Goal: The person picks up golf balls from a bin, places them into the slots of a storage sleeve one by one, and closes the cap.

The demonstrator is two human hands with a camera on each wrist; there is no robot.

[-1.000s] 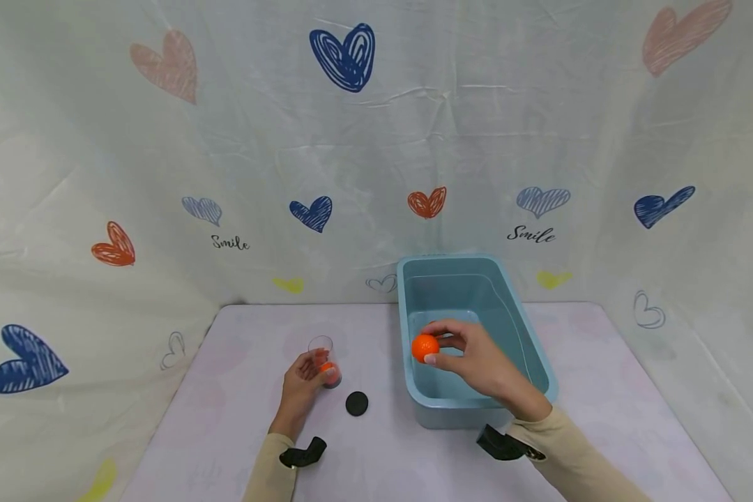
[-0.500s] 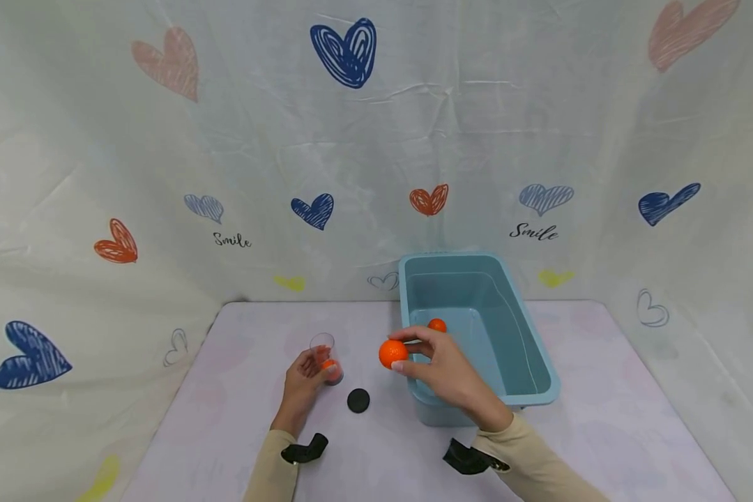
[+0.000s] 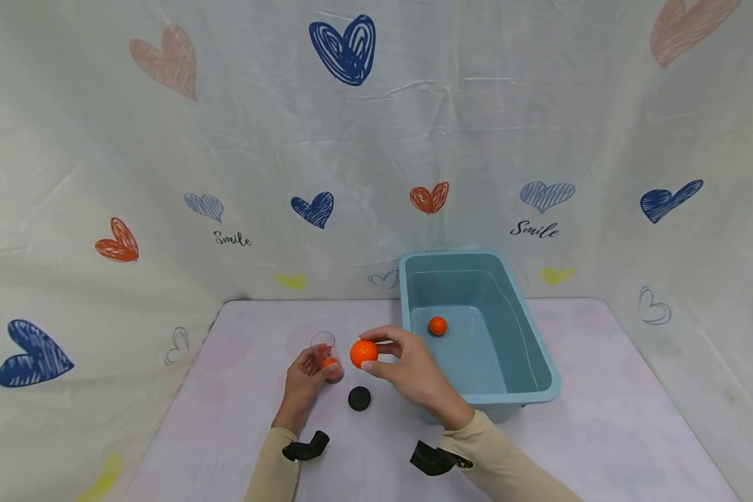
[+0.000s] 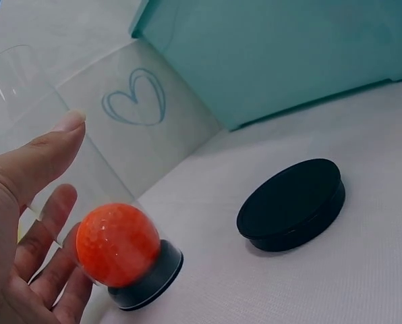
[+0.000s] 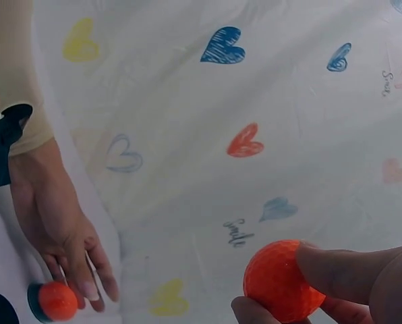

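- At the centre of the head view, slightly below the middle, the orange ball [image 3: 363, 353] sits pinched between the thumb and fingertips of the right hand [image 3: 411, 373], lifted off the table and just right of the clear tube's mouth; a fingertip hold leaves most of the ball bare.
- Just left of it, the left hand [image 3: 304, 385] curls round the clear tube [image 3: 324, 355], thumb on one side and fingers behind, which keeps the narrow tube upright on its black base.
- Low in the tube rests a second orange ball [image 4: 117, 244].
- Below the raised ball, the black cap [image 3: 359, 398] lies flat on the table [image 3: 238, 418], off the tube, so the mouth stands open.
- Right of centre, the blue tub [image 3: 539, 362] holds a third orange ball [image 3: 437, 325] on its floor, well apart from both hands.
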